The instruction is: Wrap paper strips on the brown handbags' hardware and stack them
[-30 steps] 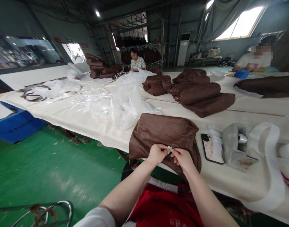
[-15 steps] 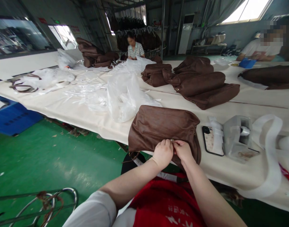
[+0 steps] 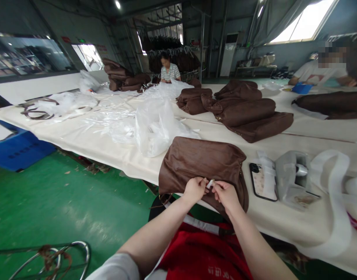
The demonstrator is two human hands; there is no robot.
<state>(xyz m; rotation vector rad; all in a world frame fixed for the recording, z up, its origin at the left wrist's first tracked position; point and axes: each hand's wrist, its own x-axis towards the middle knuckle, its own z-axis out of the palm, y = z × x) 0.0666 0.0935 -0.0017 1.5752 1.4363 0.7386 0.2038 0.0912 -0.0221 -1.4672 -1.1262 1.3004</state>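
Note:
A brown leather bag (image 3: 202, 155) lies flat on the near edge of the table in front of me. My left hand (image 3: 195, 189) is closed in a pinch at a small white strip (image 3: 210, 184), over the lower part of the bag. Opposite it, my right hand (image 3: 226, 194) pinches beside a small metal fitting (image 3: 212, 180) at the strip's other end. What lies between the right fingertips is too small to make out. Part of the bag's lower edge is hidden behind my hands.
Right of the bag are a phone (image 3: 263, 182), a clear plastic holder (image 3: 292, 179) and a white band (image 3: 336, 194). Plastic wrapping (image 3: 153, 132) lies beyond the bag. More brown bags (image 3: 248, 109) are piled farther back. Two people sit across the table.
My hands have drawn slightly apart, and the white strip now shows between them. My left hand has shifted a little left. The camera view has tilted up slightly.

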